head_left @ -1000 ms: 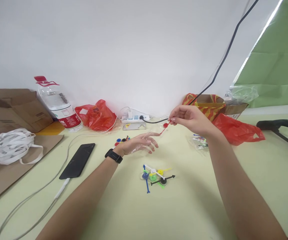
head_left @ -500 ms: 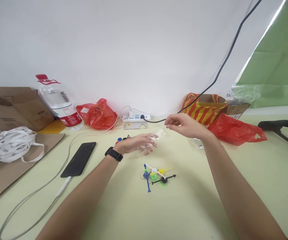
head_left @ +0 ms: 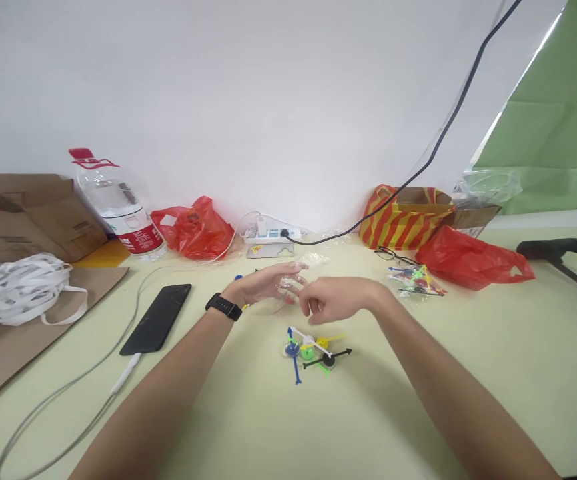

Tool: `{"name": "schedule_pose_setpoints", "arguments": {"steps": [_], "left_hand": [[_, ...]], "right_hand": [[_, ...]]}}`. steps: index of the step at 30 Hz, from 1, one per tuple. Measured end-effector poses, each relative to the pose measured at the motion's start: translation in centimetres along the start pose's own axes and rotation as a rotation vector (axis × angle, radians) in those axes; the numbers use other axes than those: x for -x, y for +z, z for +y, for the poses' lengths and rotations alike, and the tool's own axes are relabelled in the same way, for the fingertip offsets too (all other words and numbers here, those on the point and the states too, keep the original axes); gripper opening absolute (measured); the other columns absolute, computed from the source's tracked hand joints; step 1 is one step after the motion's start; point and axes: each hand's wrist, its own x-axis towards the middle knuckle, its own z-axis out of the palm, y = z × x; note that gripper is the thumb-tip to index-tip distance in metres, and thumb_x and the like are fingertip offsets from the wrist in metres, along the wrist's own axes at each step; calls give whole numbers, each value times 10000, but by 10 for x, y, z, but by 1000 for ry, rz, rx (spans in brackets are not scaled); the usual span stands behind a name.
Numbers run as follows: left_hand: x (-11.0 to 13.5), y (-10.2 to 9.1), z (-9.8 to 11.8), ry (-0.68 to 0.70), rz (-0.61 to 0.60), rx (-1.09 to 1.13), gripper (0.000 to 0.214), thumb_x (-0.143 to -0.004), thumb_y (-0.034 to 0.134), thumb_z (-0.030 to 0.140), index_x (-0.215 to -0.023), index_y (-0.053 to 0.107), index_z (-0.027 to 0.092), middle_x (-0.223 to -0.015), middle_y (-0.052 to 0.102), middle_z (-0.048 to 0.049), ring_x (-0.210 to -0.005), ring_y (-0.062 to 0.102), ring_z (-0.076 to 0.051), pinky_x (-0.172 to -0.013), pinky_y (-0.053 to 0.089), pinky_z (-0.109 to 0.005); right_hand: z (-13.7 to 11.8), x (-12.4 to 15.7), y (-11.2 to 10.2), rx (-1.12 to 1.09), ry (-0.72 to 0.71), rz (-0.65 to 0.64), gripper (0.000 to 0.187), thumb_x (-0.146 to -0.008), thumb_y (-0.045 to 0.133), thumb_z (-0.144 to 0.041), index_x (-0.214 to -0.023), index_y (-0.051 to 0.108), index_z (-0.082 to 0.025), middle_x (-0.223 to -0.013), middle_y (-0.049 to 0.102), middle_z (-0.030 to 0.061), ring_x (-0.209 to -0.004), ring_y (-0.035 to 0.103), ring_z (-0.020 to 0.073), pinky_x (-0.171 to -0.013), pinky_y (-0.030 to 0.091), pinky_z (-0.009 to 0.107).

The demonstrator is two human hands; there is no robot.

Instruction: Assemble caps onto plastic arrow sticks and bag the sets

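Observation:
My left hand (head_left: 268,283), with a black band on its wrist, holds a crinkled clear plastic bag (head_left: 293,283) at its fingers, which reach to the right. Against the bag's right side, my right hand (head_left: 335,297) is closed, its fingers curled down; what they pinch, if anything, is hidden. Just below both hands lies a small cluster of plastic arrow spinners (head_left: 308,351) in blue, white, yellow, green and black. Behind the left wrist, small coloured pieces (head_left: 239,277) are mostly covered. To the right lies a clear packet of coloured arrows (head_left: 417,280).
Eyeglasses (head_left: 393,255) lie beside a red plastic bag (head_left: 473,259). A power strip (head_left: 273,233) sits by the wall, with a striped bag (head_left: 393,220) to its right. Leftward are a phone (head_left: 155,320) on a cable, a large bottle (head_left: 128,220) and white straps (head_left: 18,293).
My right hand has moved left and down to the clear bag at my left hand. The eyeglasses and packet of arrows it was covering now show. The spinner cluster has not moved.

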Motion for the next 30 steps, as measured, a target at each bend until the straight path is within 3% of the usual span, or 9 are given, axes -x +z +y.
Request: {"name": "schedule_pose_setpoints", "arguments": {"steps": [3, 5, 14, 20, 24, 30], "left_hand": [[2, -1, 1, 25, 28, 47, 609, -909, 666, 534, -1423, 544, 231, -1284, 642, -153, -1055, 664, -280, -949, 498, -463], [3, -2, 1, 36, 48, 65, 613, -905, 668, 541, -1419, 547, 230, -1299, 641, -160, -1043, 667, -278, -957, 490, -470], [2, -3, 1, 46, 62, 66, 629, -893, 686, 549, -1425, 555, 241, -1294, 652, -159, -1050, 667, -282, -967, 485, -470], [6, -3, 4, 64, 1, 51, 614, -934, 641, 523, -1471, 519, 253, -1343, 632, -169, -1095, 654, -294, -960, 484, -469], [6, -4, 5, 52, -4, 48, 593, -946, 625, 527, -1466, 527, 258, -1342, 634, -164, -1096, 652, -293, -953, 486, -470], [6, -6, 5, 50, 0, 43, 609, -923, 655, 539, -1454, 542, 262, -1330, 637, -164, -1097, 656, -296, -947, 490, -459]], "right_hand": [[-8, -15, 12, 113, 174, -250, 308, -723, 799, -474, -771, 702, -185, -822, 715, 27, -719, 626, 190, -566, 399, 266], [-13, -18, 15, 154, 243, -321, 359, -662, 839, -513, -735, 700, -189, -802, 710, 23, -700, 628, 196, -551, 394, 271], [-15, -18, 17, 191, 275, -310, 305, -632, 854, -434, -692, 696, -180, -832, 737, 40, -714, 658, 212, -520, 401, 269], [-9, -21, 20, 214, 246, -259, 205, -669, 803, -338, -791, 733, -188, -896, 752, 41, -742, 669, 213, -521, 397, 262], [-9, -22, 20, 212, 267, -224, 259, -651, 794, -310, -876, 763, -185, -957, 759, 52, -777, 676, 223, -526, 403, 265], [-6, -20, 20, 205, 216, -196, 185, -693, 734, -258, -856, 772, -180, -912, 761, 48, -740, 654, 198, -529, 380, 259]]}}
